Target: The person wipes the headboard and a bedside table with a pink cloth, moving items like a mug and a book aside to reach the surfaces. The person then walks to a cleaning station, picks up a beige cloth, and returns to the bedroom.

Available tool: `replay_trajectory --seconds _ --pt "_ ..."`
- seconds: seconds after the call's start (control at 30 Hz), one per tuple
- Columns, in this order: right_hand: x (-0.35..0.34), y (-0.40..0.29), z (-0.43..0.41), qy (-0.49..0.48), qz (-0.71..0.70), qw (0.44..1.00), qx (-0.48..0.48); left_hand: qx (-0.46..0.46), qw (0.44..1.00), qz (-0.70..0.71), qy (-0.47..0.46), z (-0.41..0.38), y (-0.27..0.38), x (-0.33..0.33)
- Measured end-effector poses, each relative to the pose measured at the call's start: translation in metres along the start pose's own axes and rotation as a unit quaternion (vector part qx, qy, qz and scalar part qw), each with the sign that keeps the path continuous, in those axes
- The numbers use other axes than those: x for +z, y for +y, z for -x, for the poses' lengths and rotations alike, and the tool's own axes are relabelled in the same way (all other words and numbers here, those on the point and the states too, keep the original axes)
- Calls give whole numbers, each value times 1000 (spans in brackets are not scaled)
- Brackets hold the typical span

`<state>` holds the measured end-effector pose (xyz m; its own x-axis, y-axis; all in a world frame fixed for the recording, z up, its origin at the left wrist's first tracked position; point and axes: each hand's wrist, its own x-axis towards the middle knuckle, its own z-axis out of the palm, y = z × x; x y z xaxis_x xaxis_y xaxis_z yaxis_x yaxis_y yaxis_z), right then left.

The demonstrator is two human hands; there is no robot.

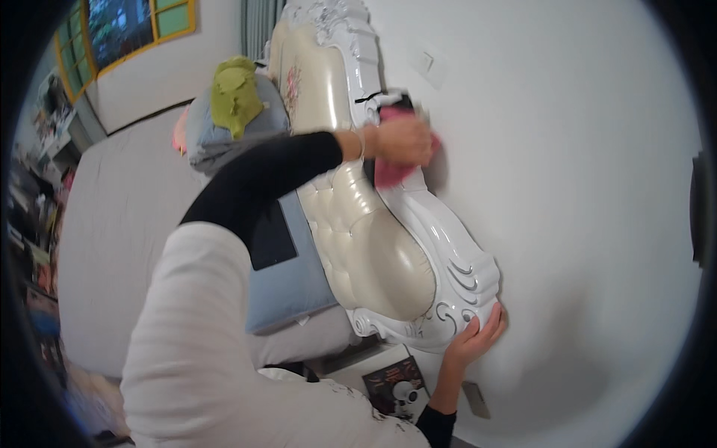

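My left hand (404,141), blurred, is closed on a pinkish-red cloth (392,171), pressed against the white carved frame (434,215) of a bed headboard. A dark item and a thin black strip show at the frame beside the cloth; what they are is unclear. Lower right, my right hand (476,336) rests on the frame's curled outer corner, fingers spread and thumb apart. Between the arms lies the headboard's cream tufted padding (386,257), glossy and buttoned.
The bed (117,224) holds a blue pillow (291,291) with a dark flat tablet-like item (274,238), and folded bedding under a green cloth (235,95). A nightstand (367,358) carries a dark printed item (386,381) and a small white device (406,392). A white wall (571,196) stands behind the headboard.
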<state>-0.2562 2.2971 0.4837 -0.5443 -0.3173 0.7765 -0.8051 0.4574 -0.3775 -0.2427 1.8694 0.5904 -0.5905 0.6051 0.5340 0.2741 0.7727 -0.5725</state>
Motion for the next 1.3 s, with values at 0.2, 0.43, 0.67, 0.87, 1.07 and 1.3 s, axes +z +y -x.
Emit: replay_trajectory --seconds 0.2,0.43,0.67,0.87,1.07,1.3 --pt "-6 0 4 -13 -6 999 33 -203 979 8 7 18 58 25" --pt "-8 -3 0 -20 15 1000 18 -250 968 -28 11 4 93 -1" --pt "-3 -6 -2 -16 -5 1000 12 -282 957 -4 70 11 107 4" --pt "-2 0 -1 0 21 1000 -24 -648 704 273 99 46 89 -28" --pt "-5 4 5 5 51 999 -8 -472 789 55 388 27 -185 -84" --pt "3 16 14 -6 114 993 15 -430 889 -129 88 137 -255 42"
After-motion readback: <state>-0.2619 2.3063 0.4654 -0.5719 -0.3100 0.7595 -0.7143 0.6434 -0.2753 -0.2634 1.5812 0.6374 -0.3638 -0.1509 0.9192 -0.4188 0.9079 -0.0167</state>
